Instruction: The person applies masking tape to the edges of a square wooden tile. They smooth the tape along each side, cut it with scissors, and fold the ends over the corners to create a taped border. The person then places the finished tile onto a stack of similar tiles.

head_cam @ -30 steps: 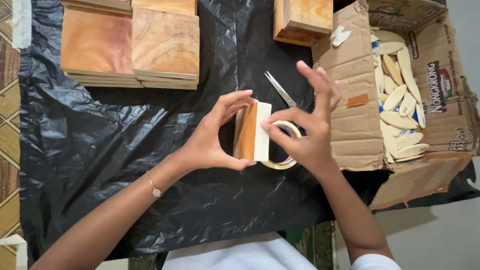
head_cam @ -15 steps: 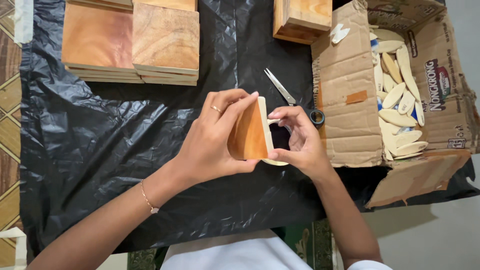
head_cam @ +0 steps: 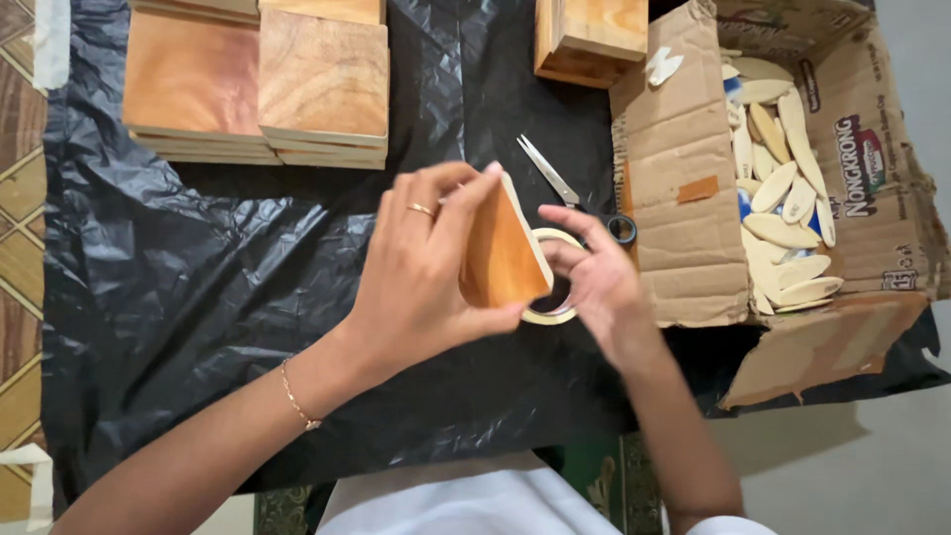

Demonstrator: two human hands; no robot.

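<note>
rightward, the torn brown cardboard box [head_cam: 684,228] lies open; your left hand [head_cam: 421,272] grips a wooden block [head_cam: 500,253], your right hand [head_cam: 594,282] pinches a tape roll [head_cam: 545,315].

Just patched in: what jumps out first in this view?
At centre, the left hand holds up a small wooden block, with the right hand beside it at a roll of tape. To the right, an open cardboard box holds pale oval wooden pieces; wooden boards are stacked upper left.
</note>
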